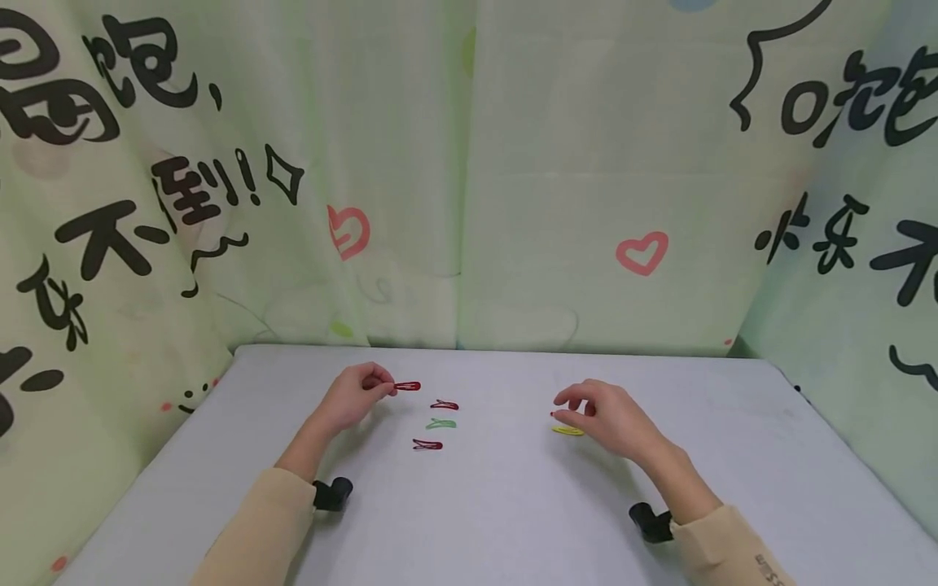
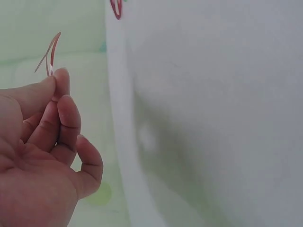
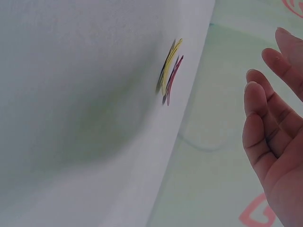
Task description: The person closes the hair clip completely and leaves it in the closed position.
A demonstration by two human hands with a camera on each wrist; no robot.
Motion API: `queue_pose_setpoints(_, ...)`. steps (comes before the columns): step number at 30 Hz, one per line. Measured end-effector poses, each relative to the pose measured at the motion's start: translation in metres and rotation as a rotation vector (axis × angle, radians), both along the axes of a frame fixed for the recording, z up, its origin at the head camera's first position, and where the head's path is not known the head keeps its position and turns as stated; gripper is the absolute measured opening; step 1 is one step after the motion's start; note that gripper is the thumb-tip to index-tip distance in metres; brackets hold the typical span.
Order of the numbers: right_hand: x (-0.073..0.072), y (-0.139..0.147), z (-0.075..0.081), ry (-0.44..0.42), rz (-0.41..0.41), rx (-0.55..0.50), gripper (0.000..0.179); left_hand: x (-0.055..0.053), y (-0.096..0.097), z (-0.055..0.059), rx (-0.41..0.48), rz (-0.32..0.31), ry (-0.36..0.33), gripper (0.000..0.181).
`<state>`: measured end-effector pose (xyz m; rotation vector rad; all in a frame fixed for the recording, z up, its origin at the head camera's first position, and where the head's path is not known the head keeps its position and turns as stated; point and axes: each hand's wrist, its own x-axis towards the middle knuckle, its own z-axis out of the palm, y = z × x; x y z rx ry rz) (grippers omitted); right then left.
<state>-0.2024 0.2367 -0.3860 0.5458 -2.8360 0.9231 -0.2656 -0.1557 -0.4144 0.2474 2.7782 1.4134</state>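
Note:
My left hand (image 1: 357,395) pinches a red snap hair clip (image 1: 407,386) between thumb and forefinger above the table; in the left wrist view this clip (image 2: 52,54) stands sprung apart. Just to its right, a red hair clip (image 1: 444,404), a green one (image 1: 441,423) and a dark red one (image 1: 428,445) lie in a loose column. Over on the right, my right hand (image 1: 611,417) hovers with fingers spread and nothing between them. Below it lie a yellow hair clip (image 3: 171,66) and a red hair clip (image 3: 174,81), side by side; in the head view the hand mostly hides the red one.
The white table (image 1: 484,521) carries the clips. A pale green curtain (image 1: 542,179) printed with dark characters and hearts hangs behind it and along both sides. A black wrist camera (image 1: 333,494) sits at the left cuff, another black camera (image 1: 650,522) at the right.

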Motion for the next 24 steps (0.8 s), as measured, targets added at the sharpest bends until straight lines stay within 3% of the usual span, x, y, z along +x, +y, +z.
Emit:
queue_pose_setpoints(12,0.005,-0.008,0.008,0.027,-0.006,-0.043,0.017,0.011,0.019,0.017,0.151,-0.048,0.039,0.009)
queue_pose_setpoints(24,0.012,-0.029,0.009,0.058,0.04,-0.124,0.014,0.032,0.046,0.024,0.27,-0.166,0.069,0.008)
